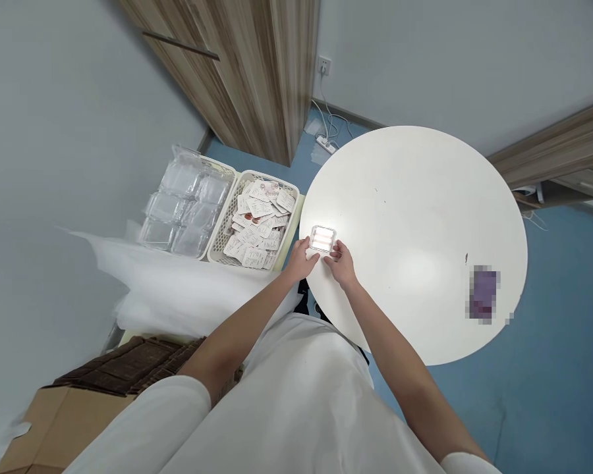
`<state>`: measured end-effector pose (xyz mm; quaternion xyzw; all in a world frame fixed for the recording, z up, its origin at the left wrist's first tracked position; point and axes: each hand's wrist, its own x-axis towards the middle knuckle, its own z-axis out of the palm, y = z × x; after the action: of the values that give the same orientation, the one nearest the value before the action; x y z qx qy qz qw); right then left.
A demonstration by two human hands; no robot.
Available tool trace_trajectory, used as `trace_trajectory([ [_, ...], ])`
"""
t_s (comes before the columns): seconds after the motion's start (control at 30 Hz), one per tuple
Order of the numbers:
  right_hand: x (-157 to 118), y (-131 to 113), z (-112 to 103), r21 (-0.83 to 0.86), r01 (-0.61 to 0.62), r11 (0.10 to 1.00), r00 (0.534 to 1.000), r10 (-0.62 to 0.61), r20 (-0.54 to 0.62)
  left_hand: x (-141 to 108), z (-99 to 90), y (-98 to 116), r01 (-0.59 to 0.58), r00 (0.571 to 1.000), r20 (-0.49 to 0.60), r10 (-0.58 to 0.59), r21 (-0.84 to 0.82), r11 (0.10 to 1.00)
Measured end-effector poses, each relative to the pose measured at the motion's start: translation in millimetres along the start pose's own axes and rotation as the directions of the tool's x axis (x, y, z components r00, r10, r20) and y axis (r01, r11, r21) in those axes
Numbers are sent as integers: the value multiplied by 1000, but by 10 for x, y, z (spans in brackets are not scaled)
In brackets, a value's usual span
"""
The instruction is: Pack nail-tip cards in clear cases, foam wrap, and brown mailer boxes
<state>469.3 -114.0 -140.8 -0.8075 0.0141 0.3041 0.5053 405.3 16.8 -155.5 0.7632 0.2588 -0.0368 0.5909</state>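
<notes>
A small clear plastic box [323, 238] is at the left edge of the round white table [400, 191], its flat face bright with glare. My left hand [300, 261] grips its left side, thumb along the near edge. On the opposite side, my right hand [342, 264] holds it with bent fingers. Whether the box rests on the tabletop or is slightly raised, I cannot tell. Left of the table, a white basket [218, 241] contains many loose printed cards [257, 227]. Beside it, another basket carries stacked clear plastic boxes [178, 197].
A blurred purple object [484, 293] lies at the table's right. White foam sheeting [192, 293] spreads in front of the baskets, above a cardboard box [74, 421]. A wood-grain cabinet [257, 72] stands behind, near a power strip [325, 145] with cables on the blue floor.
</notes>
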Motion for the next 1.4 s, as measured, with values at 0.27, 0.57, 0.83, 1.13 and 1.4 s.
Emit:
trace_trajectory([
  [0.27,-257,-74,-196,120,-55,991,998,55,-5,-69,-3,-15,45,999,-10,-45,12,999],
  [0.57,-769,219,-486,69,1,998,995,-8,101,-365,122,53,73,992,-114,-62,95,993],
  [0.83,-945,494,-529,54,88,995,956,-100,277,-1215,264,16,83,966,-253,-50,119,989],
  [1.13,-1018,414,-129,-101,357,928,755,-224,616,-1912,5,-229,299,883,-377,-281,-10,954],
  [1.4,-710,-259,692,-258,809,528,528,-460,714,-2318,-484,-379,259,841,-405,-360,-283,923],
])
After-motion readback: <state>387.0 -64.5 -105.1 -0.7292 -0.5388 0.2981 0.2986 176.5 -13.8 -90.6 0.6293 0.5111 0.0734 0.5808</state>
